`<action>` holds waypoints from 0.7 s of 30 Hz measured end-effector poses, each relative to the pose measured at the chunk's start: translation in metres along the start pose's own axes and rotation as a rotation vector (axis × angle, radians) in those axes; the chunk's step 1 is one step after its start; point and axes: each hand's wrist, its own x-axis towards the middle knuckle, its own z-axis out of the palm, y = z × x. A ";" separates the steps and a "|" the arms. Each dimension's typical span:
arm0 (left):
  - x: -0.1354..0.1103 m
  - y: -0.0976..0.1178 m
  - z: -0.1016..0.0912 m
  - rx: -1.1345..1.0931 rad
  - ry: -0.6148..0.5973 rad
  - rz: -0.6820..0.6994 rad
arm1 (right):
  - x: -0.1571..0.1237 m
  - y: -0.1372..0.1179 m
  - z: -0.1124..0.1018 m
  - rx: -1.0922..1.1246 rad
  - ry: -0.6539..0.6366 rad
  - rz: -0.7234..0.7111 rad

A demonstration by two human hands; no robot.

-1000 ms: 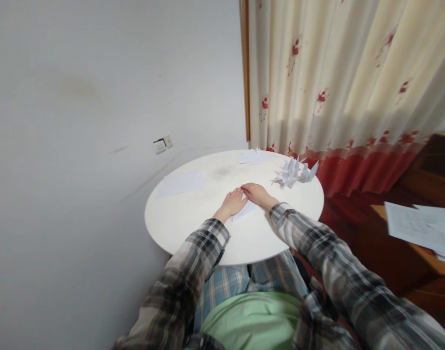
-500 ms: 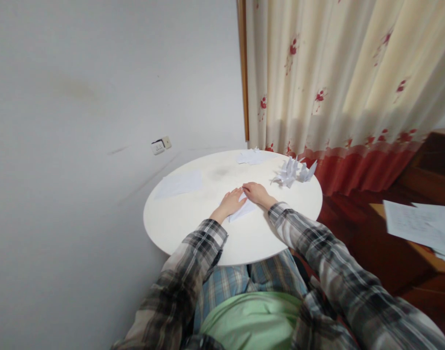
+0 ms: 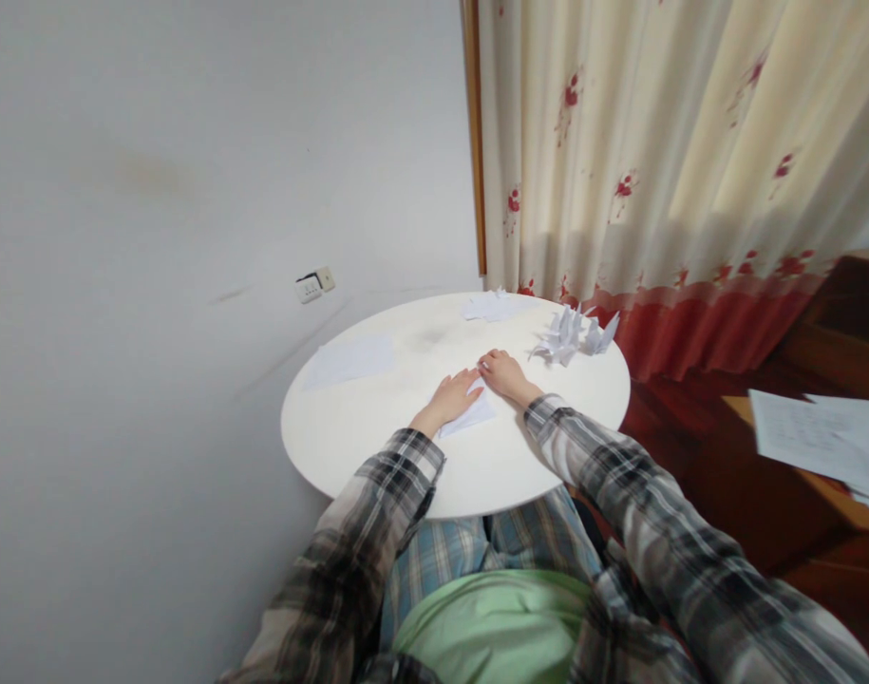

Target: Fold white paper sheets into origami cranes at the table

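A folded piece of white paper (image 3: 472,416) lies on the round white table (image 3: 377,437), partly covered by my hands. My left hand (image 3: 451,399) rests flat across its left side with the fingers stretched out and the thumb pointing to the right. At the paper's far end, my right hand (image 3: 503,372) has curled fingers pinching the tip. The fingertips of both hands are close together there. How the covered part of the paper is folded cannot be made out.
Several folded paper cranes (image 3: 566,334) cluster at the table's right edge. Flat white sheets (image 3: 352,359) lie on the left, and small paper pieces (image 3: 489,306) at the back. A wall stands close on the left. Written papers (image 3: 819,437) lie on wooden furniture to the right.
My right hand has shifted slightly up and to the right at the paper's tip. The paper's near edge has moved slightly left; my left hand has stayed nearly in place.
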 end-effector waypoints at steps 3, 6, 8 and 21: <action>0.001 -0.001 0.001 0.012 -0.054 -0.014 | 0.000 0.000 0.001 -0.014 0.013 0.009; 0.002 -0.001 0.001 0.024 -0.068 -0.006 | -0.001 0.000 0.001 -0.030 0.010 0.000; 0.001 0.000 0.001 0.033 -0.066 -0.006 | -0.001 0.000 0.002 -0.039 0.006 -0.003; 0.002 0.000 0.007 0.021 0.047 -0.181 | 0.009 0.005 0.012 0.133 -0.021 -0.132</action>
